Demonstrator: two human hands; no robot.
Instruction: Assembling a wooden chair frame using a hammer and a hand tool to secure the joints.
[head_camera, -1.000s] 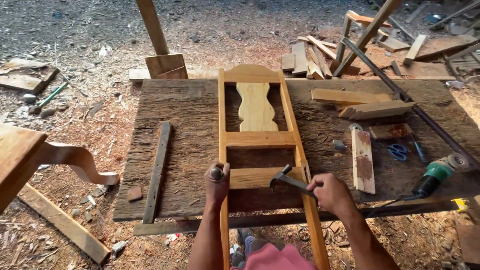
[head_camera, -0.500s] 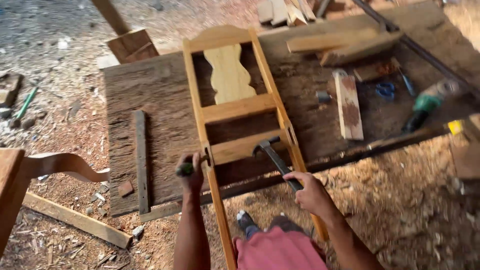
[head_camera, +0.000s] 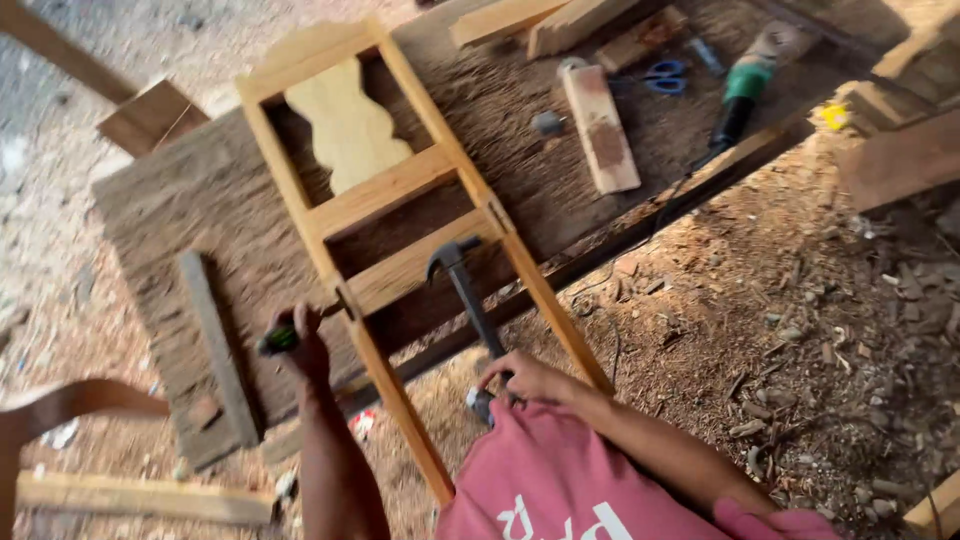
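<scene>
With my right hand (head_camera: 530, 380) gripping the claw hammer (head_camera: 462, 290) over the chair frame (head_camera: 400, 190) on the workbench (head_camera: 200, 240), my left hand (head_camera: 305, 340) fisted around a green-tipped tool (head_camera: 277, 341), I judge I'm mid-nailing the rail; next needs a squared strike.

Open-air woodworking shop: rough workbench (head_camera: 200, 210), sawdust floor (head_camera: 800, 330), timber offcuts (head_camera: 600, 135).

On the bench (head_camera: 200, 210) we see the chair frame (head_camera: 400, 190) lying lengthwise, a slat (head_camera: 222, 345) to its left, a wood block (head_camera: 600, 125), scissors (head_camera: 660, 75) and power tool (head_camera: 745, 85) to its right.
</scene>
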